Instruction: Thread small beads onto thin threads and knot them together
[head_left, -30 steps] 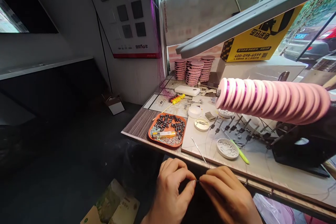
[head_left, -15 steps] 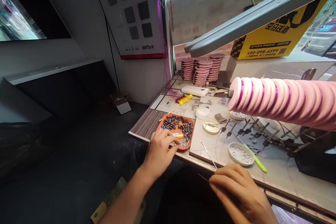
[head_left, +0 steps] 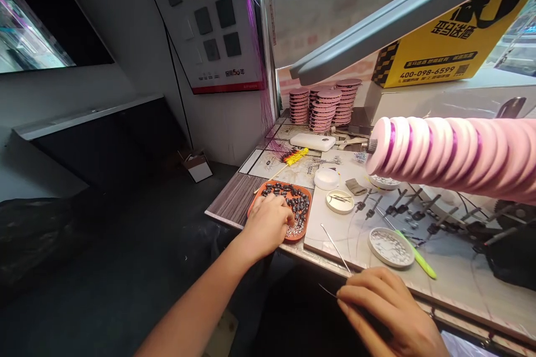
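My left hand (head_left: 270, 222) reaches over the orange tray (head_left: 309, 217), its fingers bent down and pressed together among small pieces. Whatever the fingertips pinch is hidden. In that tray lie black bead-like pieces (head_left: 299, 203) and tiny silvery bits (head_left: 294, 230). My right hand (head_left: 387, 309) is closed at the board's front edge, pinching a thin dark wire (head_left: 326, 289) that sticks out to the left. A slim metal rod with a small looped tip (head_left: 335, 246) runs up from the same fingers; I cannot tell whether they grip it.
A round dish of small white pieces (head_left: 391, 247) stands beside a lime-green-handled tool (head_left: 425, 263). Farther back are a cream dish (head_left: 340, 201), a row of metal posts (head_left: 393, 203), stacked pink discs (head_left: 324, 109) and a pink ribbed roll (head_left: 452, 156). A grey lamp arm (head_left: 397, 17) slants overhead.
My left hand has moved forward and right, lower into the tray, covering the orange-and-white item that showed there. My right hand keeps its pinch. The view has shifted slightly.
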Motion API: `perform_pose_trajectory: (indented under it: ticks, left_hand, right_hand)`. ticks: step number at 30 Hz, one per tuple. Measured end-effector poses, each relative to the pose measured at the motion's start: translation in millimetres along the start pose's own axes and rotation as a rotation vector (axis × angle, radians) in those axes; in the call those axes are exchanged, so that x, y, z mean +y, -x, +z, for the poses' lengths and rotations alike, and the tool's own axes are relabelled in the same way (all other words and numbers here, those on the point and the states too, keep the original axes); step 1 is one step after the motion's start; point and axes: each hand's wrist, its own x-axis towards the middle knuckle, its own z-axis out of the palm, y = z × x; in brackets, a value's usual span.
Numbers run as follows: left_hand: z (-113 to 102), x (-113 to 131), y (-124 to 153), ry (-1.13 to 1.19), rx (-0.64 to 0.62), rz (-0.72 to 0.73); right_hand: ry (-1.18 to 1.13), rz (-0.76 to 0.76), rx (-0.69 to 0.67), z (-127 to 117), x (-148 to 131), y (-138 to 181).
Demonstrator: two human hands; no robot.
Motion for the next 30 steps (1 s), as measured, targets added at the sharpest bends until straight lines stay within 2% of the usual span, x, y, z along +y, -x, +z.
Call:
perform_pose_trajectory:
  ticks: [11, 20, 30]
  left_hand:
    - [4.9, 4.7, -3.3, -0.073, -0.034, 0.012]
    - [-6.2, 2.5, -0.5, -0.071, -0.043, 0.026]
    - [7.3, 2.8, -6.0, -0.119, -0.064, 0.084]
  right_hand:
    - [-0.012, 0.01, -0.031, 0.7, 1.4, 5.6]
    - [-0.004, 0.012, -0.023, 0.8, 0.8, 5.6]
    - [0.005, 0.015, -0.017, 0.6, 2.1, 10.0]
